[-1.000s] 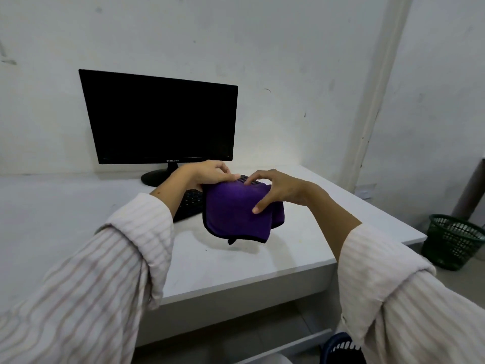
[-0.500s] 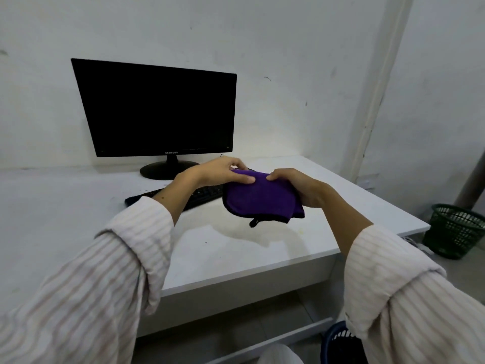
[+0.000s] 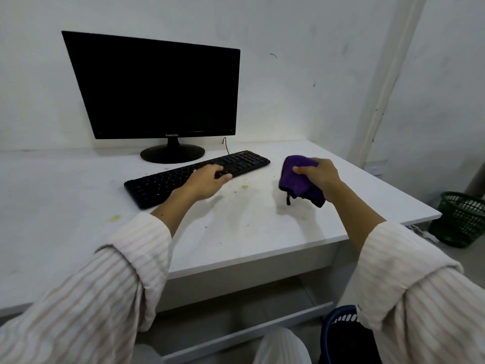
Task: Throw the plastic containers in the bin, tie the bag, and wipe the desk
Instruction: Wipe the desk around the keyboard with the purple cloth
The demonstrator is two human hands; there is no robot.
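Observation:
My right hand [image 3: 319, 177] grips a folded purple cloth [image 3: 295, 177] just above the right part of the white desk [image 3: 236, 232]. A black loop hangs from the cloth's lower edge. My left hand [image 3: 207, 179] lies on the front edge of the black keyboard [image 3: 162, 179], fingers stretched over the keys and holding nothing. Small greenish stains and crumbs [image 3: 244, 187] dot the desk between my hands and near the left sleeve. A blue bin [image 3: 341, 337] stands on the floor under the desk's right end, partly hidden by my right sleeve.
A black monitor [image 3: 157, 88] stands at the back against the white wall. A green mesh basket [image 3: 462, 219] sits on the floor to the right of the desk. The desk's right edge ends near a wall corner.
My left hand has let go of the cloth and dropped onto the keyboard. My right hand now holds the bunched cloth alone and has moved right and lower toward the desk.

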